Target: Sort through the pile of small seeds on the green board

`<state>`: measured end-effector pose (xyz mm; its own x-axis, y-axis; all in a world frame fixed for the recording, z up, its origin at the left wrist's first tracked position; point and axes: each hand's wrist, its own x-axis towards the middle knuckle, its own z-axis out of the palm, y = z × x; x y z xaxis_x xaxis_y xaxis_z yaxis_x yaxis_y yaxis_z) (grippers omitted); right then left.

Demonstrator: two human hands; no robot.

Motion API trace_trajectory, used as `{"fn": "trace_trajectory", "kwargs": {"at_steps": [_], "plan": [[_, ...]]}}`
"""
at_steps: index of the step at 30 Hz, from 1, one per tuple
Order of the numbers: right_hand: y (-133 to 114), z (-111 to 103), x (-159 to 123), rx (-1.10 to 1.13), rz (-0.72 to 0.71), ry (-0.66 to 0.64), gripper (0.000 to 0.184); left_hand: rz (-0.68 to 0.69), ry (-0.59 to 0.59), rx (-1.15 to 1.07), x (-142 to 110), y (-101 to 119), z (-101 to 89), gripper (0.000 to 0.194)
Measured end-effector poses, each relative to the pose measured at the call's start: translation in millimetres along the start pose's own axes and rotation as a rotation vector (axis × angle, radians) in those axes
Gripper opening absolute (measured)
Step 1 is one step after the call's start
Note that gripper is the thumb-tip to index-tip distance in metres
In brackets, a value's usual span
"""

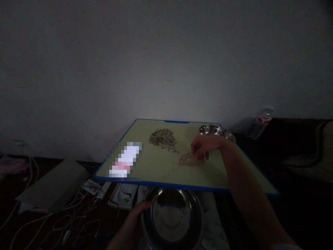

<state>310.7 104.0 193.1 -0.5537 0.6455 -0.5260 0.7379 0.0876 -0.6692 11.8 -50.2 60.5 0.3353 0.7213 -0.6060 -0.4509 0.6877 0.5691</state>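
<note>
My left hand (136,217) grips the rim of a shiny metal bowl (170,222), held just below the front edge of the board. Some small dark grains (171,198) lie inside the bowl, toward its far side. Over the board, my right hand (201,146) has its fingers closed at the upper right of a clear protractor (188,159) with reddish markings. Part of the protractor is hidden behind the fingers. Up and left of it, a pile of small dark and pale grains (162,139) is spread on the board, with a thin tail reaching toward the protractor.
The pale board (156,170) has a blue rim. On its left lies a bright, pixelated oblong (126,159). A second metal bowl (213,130) stands behind my right hand. A plastic bottle (260,123) leans at right. Cables (75,211) and a grey box (54,184) lie lower left.
</note>
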Motion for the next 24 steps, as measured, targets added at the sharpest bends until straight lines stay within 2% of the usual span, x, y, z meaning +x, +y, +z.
{"fn": "trace_trajectory", "kwargs": {"at_steps": [7,12,19,24], "plan": [[-3,34,-40,-0.230,0.051,0.243,0.011,-0.011,0.055,0.003,1,2,2.4,0.013],[-10,54,-40,-0.322,-0.010,0.367,0.009,-0.030,0.008,0.003,-2,2,5.5,0.016],[-16,68,-41,-0.535,-0.102,0.569,0.008,-0.023,0.076,0.026,-9,6,17.8,0.020],[-18,70,-39,-0.575,-0.087,0.582,0.010,-0.021,0.055,0.002,-8,5,14.9,0.017]]}}
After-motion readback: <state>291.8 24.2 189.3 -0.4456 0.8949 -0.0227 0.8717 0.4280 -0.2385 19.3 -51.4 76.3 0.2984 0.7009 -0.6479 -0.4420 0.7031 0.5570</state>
